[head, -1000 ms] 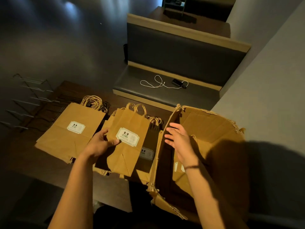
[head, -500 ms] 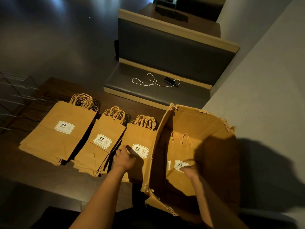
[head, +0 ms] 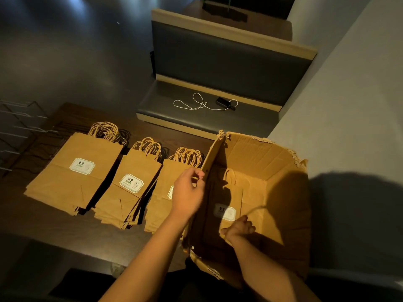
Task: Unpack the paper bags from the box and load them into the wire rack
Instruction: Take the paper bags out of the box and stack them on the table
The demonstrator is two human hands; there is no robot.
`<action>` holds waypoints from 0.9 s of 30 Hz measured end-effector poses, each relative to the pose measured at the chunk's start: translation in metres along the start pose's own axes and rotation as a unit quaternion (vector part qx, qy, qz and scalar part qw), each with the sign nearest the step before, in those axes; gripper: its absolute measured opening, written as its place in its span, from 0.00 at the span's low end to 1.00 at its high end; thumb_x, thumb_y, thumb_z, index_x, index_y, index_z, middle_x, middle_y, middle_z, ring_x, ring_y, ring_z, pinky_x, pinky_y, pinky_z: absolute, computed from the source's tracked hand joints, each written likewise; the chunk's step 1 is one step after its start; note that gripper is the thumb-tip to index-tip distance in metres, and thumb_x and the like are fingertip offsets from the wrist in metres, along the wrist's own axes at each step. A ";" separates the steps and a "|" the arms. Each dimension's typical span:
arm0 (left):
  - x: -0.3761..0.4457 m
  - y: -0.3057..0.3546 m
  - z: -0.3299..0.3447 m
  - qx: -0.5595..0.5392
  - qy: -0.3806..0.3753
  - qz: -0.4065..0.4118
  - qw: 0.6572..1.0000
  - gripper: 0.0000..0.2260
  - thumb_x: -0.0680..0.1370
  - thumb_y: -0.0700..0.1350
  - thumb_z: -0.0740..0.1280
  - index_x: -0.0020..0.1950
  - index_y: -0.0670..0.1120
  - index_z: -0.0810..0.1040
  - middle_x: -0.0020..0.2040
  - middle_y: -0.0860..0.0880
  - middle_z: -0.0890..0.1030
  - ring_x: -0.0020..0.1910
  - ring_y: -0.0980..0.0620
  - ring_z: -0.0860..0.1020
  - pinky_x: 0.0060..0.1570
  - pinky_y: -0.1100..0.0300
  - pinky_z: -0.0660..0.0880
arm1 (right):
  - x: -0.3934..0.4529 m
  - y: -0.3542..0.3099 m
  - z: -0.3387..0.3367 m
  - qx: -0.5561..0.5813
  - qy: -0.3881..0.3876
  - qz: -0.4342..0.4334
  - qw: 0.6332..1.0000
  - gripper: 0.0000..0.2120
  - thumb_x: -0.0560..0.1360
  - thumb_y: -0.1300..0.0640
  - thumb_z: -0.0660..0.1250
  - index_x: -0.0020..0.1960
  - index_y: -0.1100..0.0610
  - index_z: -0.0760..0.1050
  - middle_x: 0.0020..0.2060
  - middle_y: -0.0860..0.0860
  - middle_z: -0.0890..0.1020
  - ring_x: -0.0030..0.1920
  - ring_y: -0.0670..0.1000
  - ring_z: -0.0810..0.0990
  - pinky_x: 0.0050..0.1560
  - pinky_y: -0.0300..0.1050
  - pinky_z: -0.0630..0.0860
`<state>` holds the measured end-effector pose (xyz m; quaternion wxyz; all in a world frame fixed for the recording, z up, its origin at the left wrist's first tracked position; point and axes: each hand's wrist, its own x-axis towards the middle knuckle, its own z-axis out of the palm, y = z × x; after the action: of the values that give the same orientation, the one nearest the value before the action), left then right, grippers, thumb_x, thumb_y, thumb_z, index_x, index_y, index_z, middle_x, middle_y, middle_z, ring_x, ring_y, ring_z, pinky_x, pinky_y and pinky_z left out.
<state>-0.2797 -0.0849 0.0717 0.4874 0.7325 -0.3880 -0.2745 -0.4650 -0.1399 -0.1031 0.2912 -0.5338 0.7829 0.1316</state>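
With a third stack of paper bags now laid beside the box, the left hand (fingers curled on its wall) steadies it while the right hand has dropped inside to pinch the next bag; the wire rack, at the table's far-left corner, stands unloaded.

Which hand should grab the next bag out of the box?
The right hand, probably. It is already down inside the cardboard box, at the paper bag there. The left hand is up at the box's left wall.
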 end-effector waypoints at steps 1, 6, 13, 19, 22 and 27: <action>-0.003 0.003 0.004 0.024 0.011 0.028 0.999 0.09 0.77 0.35 0.67 0.51 0.49 0.79 0.50 0.54 0.80 0.50 0.56 0.78 0.49 0.61 0.75 | 0.002 -0.002 0.004 -0.008 -0.004 -0.007 1.000 0.49 0.65 0.46 0.80 0.75 0.60 0.57 0.71 0.58 0.70 0.72 0.60 0.66 0.70 0.48 0.69; -0.017 0.006 0.015 0.049 -0.029 0.083 0.995 0.09 0.77 0.35 0.66 0.50 0.48 0.79 0.48 0.54 0.79 0.48 0.56 0.77 0.49 0.58 0.75 | -0.003 -0.009 0.003 0.133 -0.058 -0.036 0.989 0.12 0.72 0.65 0.67 0.55 0.57 0.77 0.54 0.58 0.81 0.52 0.57 0.81 0.45 0.42 0.75; -0.007 0.000 0.006 0.001 -0.018 0.037 0.999 0.10 0.77 0.34 0.66 0.47 0.50 0.79 0.46 0.55 0.81 0.47 0.57 0.79 0.49 0.57 0.76 | -0.018 -0.020 -0.090 0.351 -0.199 -0.097 0.910 0.21 0.77 0.66 0.70 0.67 0.53 0.75 0.53 0.55 0.85 0.44 0.52 0.83 0.37 0.46 0.80; 0.000 0.021 -0.012 -0.129 -0.028 -0.098 0.986 0.05 0.81 0.45 0.68 0.56 0.50 0.78 0.54 0.52 0.81 0.54 0.49 0.81 0.53 0.52 0.79 | -0.092 -0.005 -0.221 0.416 -0.187 -0.257 0.852 0.12 0.82 0.62 0.62 0.63 0.49 0.74 0.48 0.47 0.86 0.46 0.47 0.86 0.39 0.36 0.80; -0.004 0.042 -0.031 -0.219 -0.173 -0.139 0.950 0.18 0.78 0.59 0.66 0.65 0.53 0.77 0.59 0.52 0.83 0.59 0.51 0.82 0.63 0.49 0.78 | -0.109 -0.004 -0.244 0.472 -0.220 -0.284 0.805 0.11 0.83 0.60 0.58 0.61 0.50 0.74 0.52 0.51 0.86 0.50 0.48 0.86 0.41 0.40 0.82; -0.009 0.058 -0.066 -0.251 -0.298 -0.120 0.913 0.26 0.74 0.55 0.72 0.71 0.52 0.72 0.58 0.54 0.85 0.54 0.58 0.83 0.51 0.65 0.78 | -0.123 -0.037 -0.217 0.538 -0.260 -0.290 0.747 0.20 0.73 0.65 0.65 0.64 0.56 0.75 0.55 0.53 0.86 0.59 0.51 0.83 0.61 0.51 0.77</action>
<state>-0.2509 -0.0570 0.1506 0.4805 0.5117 -0.3429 -0.6243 -0.4672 -0.1729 0.1468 0.7465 -0.4350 0.4255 -0.2690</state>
